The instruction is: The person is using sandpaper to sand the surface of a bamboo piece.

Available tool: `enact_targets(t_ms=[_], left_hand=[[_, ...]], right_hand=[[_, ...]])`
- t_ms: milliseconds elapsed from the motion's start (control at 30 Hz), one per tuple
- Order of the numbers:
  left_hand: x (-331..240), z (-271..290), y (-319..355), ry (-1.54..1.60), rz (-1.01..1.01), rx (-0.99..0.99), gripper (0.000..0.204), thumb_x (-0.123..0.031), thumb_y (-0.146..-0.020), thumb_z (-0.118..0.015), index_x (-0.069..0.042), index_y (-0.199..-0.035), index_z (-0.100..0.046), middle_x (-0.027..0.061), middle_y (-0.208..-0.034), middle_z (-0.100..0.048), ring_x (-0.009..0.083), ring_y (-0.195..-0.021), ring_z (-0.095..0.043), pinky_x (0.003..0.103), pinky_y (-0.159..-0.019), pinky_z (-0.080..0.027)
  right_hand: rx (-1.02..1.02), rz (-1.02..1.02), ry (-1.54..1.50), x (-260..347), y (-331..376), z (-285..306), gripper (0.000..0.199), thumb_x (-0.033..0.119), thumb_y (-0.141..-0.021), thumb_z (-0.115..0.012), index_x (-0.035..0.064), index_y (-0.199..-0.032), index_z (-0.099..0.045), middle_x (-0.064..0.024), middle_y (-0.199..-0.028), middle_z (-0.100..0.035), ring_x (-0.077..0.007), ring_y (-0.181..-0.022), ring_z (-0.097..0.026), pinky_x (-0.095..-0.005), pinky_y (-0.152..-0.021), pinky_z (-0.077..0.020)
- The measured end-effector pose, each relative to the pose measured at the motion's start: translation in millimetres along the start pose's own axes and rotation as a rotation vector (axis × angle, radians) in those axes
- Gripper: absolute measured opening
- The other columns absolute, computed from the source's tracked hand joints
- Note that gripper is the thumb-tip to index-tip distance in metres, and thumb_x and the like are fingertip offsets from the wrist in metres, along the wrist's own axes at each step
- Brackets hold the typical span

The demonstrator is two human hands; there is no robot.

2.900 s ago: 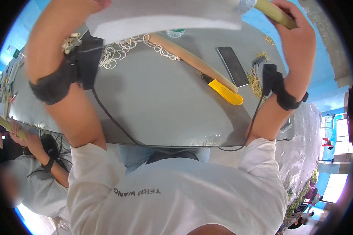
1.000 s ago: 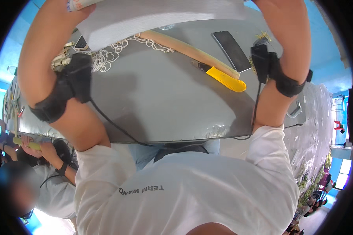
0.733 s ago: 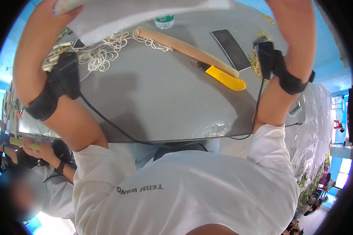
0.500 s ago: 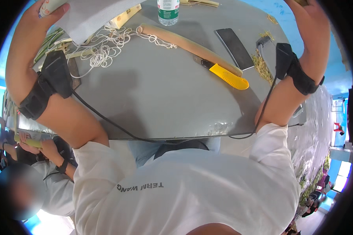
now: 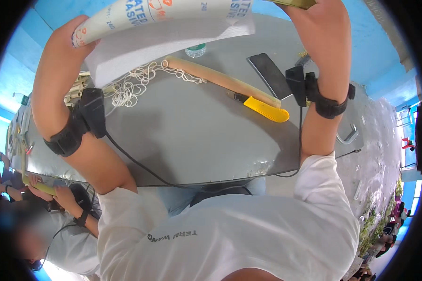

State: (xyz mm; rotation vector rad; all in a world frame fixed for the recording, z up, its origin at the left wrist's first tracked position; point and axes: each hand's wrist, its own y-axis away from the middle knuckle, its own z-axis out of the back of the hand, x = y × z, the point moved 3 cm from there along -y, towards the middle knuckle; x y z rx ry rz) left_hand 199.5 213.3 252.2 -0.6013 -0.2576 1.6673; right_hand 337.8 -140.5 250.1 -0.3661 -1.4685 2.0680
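At the far left, my left hand point(image 5: 85, 33) grips the left end of a curled sandpaper sheet point(image 5: 173, 14) with printed white backing. Its pale grey side point(image 5: 173, 49) hangs below, over the table. In my right hand point(image 5: 321, 16), at the upper right edge, is an olive-green bamboo strip point(image 5: 299, 3); most of it and several fingers are cut off by the frame. On the table between my arms lie a long bamboo piece point(image 5: 215, 77) and a knife with a yellow handle point(image 5: 266, 110).
White string point(image 5: 131, 84) lies tangled left of the bamboo piece. A phone point(image 5: 270, 75) rests at the right, and a clear bottle point(image 5: 195, 50) stands behind, partly covered by the sheet. A co-worker's hands point(image 5: 56, 193) hold a bamboo piece at the lower left. Black straps and cables cross my forearms.
My left hand has moved right and down, bringing more of the sandpaper's printed backing into view. My right hand has come left, showing more of the bamboo strip.
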Motion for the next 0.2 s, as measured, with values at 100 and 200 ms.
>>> enact_targets(t_ms=[100,200], left_hand=[[6,11,9,0.068,0.056,-0.049,0.037,-0.021,-0.098,-0.074,-0.002,-0.128,-0.068,0.0100,-0.104,-0.075,0.0188,-0.091,-0.065,0.033,-0.089,-0.051],[25,20,12,0.078,0.142,-0.063,0.043,-0.024,-0.098,-0.075,-0.002,-0.134,-0.068,0.0093,-0.108,-0.076,0.0182,-0.095,-0.067,0.033,-0.092,-0.050]], right_hand=[[0.113,-0.380,-0.023,-1,-15,15,0.021,-0.004,-0.080,-0.078,-0.0014,-0.098,-0.069,-0.0127,-0.086,-0.070,-0.0223,-0.082,-0.067,-0.0324,-0.078,-0.0520],[0.213,-1.067,0.089,-1,-47,20,0.020,-0.005,-0.081,-0.077,-0.0020,-0.099,-0.069,-0.0122,-0.086,-0.071,-0.0209,-0.082,-0.067,-0.0314,-0.078,-0.0520]])
